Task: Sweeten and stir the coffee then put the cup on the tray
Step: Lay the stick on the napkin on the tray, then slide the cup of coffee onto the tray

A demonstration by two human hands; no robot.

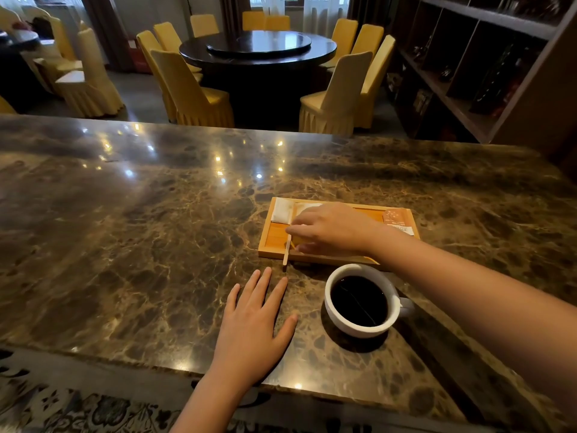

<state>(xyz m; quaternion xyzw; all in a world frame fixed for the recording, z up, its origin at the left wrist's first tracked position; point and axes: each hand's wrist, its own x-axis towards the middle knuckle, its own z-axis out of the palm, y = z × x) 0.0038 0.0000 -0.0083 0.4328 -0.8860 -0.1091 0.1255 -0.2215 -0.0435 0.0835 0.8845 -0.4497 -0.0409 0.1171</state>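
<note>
A white cup of black coffee stands on the marble counter, just in front of a wooden tray. My right hand reaches over the tray, fingers pinched on a thin wooden stir stick whose lower end hangs over the tray's front edge. White sugar packets lie at the tray's far left corner, and an orange packet lies at its right end. My left hand rests flat on the counter, fingers spread, to the left of the cup.
The brown marble counter stretches wide to the left. Beyond it stand a dark round dining table with yellow-covered chairs. Dark wooden shelving rises at the right.
</note>
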